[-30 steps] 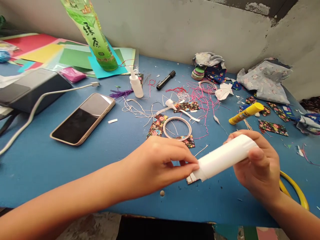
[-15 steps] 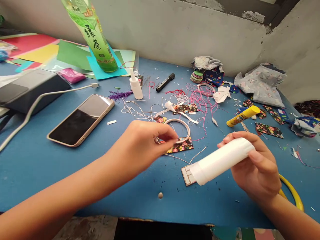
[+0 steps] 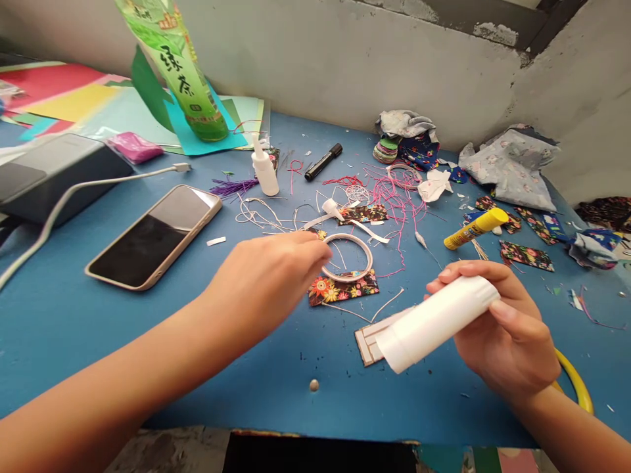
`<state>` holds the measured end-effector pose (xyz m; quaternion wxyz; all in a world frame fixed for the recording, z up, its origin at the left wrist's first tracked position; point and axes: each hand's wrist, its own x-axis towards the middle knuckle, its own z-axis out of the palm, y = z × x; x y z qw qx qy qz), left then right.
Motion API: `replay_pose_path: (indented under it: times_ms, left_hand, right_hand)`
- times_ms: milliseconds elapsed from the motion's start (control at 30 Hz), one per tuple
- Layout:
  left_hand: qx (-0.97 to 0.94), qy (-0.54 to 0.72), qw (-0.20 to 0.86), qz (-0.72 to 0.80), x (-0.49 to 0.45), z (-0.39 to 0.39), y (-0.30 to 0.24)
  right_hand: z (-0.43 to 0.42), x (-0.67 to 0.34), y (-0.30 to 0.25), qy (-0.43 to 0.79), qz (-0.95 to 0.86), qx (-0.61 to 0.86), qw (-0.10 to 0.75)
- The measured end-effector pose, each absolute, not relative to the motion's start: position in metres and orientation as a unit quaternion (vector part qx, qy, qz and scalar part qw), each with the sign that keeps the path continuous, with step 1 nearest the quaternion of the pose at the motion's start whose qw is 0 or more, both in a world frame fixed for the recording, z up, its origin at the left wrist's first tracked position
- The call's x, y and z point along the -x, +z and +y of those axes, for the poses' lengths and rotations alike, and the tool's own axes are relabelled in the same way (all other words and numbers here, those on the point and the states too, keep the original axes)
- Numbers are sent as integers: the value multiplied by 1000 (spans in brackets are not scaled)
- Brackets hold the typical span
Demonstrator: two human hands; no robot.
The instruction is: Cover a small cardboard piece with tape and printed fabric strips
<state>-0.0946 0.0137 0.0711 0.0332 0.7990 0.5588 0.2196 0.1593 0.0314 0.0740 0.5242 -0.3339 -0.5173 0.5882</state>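
My right hand [image 3: 507, 322] is closed around a smooth white tube [image 3: 438, 322] with fine ridges at its upper end; its exact kind is unclear. Under the tube's lower end lies a small flat piece [image 3: 369, 343] with white strips on a brown-edged face. My left hand [image 3: 276, 272] has its fingers drawn together at the left edge of a tape ring [image 3: 369, 259]. Its fingertips are partly hidden, so whether they touch the ring or pinch anything cannot be made out. The ring rests on a floral fabric strip [image 3: 345, 289].
A phone [image 3: 155, 240] lies left, near a green tea bottle [image 3: 192, 98] and a white squeeze bottle [image 3: 266, 172]. Behind the hands are pink threads [image 3: 389, 190] and a black marker [image 3: 323, 162]. A yellow glue stick [image 3: 476, 228] and fabric scraps [image 3: 513, 167] lie right.
My left hand has drawn back a little to the left and up from the middle of the tape ring. The white tube has tilted slightly; my right hand still holds it.
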Motion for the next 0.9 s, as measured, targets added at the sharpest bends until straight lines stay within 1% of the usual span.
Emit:
replay_pose_path:
  times_ms: [133, 200, 267, 533, 667, 700, 767, 833, 867, 900]
  left_hand:
    - [-871, 334, 110, 342, 83, 5, 75]
    - [-884, 352, 148, 269, 79, 1, 78]
    - [-894, 345, 153, 241, 79, -2, 80]
    - [-909, 317, 62, 263, 78, -3, 73]
    - [-918, 289, 48, 269, 75, -4, 77]
    - [-916, 284, 61, 276, 75, -4, 78]
    - [-899, 285, 126, 307, 75, -6, 81]
    - [-861, 323, 193, 343, 73, -7, 81]
    - [-843, 350, 205, 353, 72, -8, 80]
    - [-832, 377, 195, 357, 71, -8, 78]
  right_hand:
    - [32, -158, 76, 568, -522, 356, 526]
    - [32, -158, 76, 564, -526, 362, 523]
    - [32, -159, 74, 564, -528, 363, 521]
    - [34, -161, 68, 537, -554, 356, 528]
    - [32, -161, 65, 523, -559, 357, 535]
    - [32, -161, 64, 516, -565, 356, 536]
    - [29, -163, 62, 495, -588, 344, 540]
    - [26, -165, 60, 460, -622, 325, 543]
    - [25, -165, 59, 440, -642, 313, 545]
    - [24, -165, 59, 418, -661, 299, 547]
